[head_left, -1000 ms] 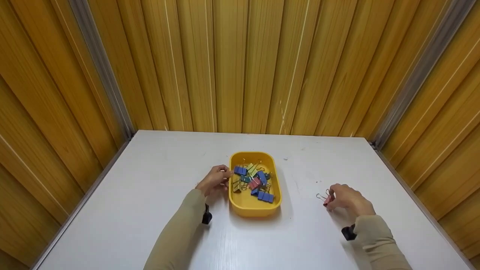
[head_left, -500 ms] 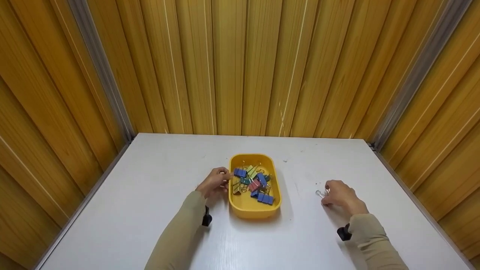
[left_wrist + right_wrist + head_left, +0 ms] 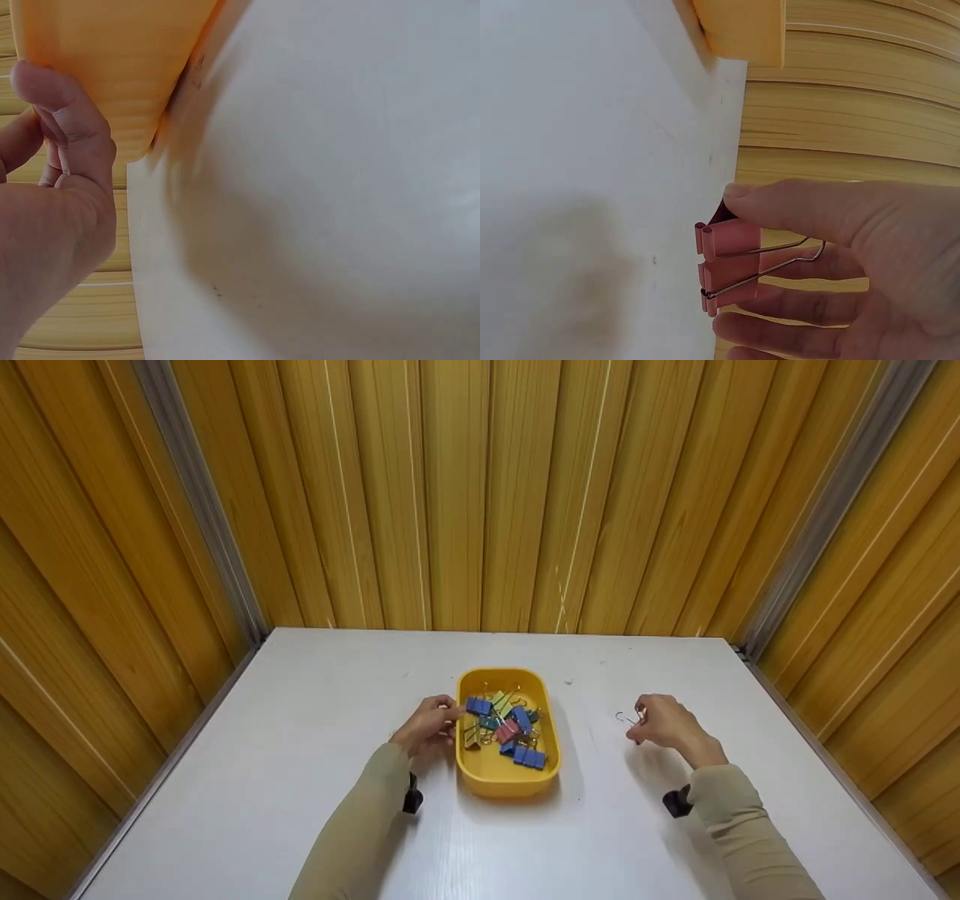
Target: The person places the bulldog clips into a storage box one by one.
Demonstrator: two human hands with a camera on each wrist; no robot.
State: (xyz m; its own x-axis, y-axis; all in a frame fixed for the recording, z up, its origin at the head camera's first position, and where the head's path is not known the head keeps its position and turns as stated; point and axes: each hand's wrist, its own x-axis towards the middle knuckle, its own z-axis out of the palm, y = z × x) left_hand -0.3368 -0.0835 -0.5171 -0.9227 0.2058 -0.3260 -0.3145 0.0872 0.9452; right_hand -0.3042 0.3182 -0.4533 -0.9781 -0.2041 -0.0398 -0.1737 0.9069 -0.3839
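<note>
My left hand (image 3: 429,721) is at the left side of a yellow plastic bin (image 3: 508,787), thumb at the rim and curled fingers against the outer wall. Inside lie several binder clips: blue ones (image 3: 529,757), a pink one (image 3: 507,730), pale yellow (image 3: 500,703) and green (image 3: 488,722). To the right of the bin, my right hand (image 3: 667,726) pinches a pink binder clip (image 3: 735,262) above the table. In the right wrist view its thumb presses the clip's spine side and the fingers support the other side, with the wire handles pointing toward the palm.
The bin stands on a white table (image 3: 315,810). Wood-patterned panels (image 3: 457,495) enclose the back and both sides, with grey metal posts (image 3: 214,495) in the corners. A small scrap (image 3: 568,682) lies on the tabletop behind the bin's right side.
My right hand has lifted the pink binder clip off the table and moved it away from me and slightly left. The left hand stays at the bin.
</note>
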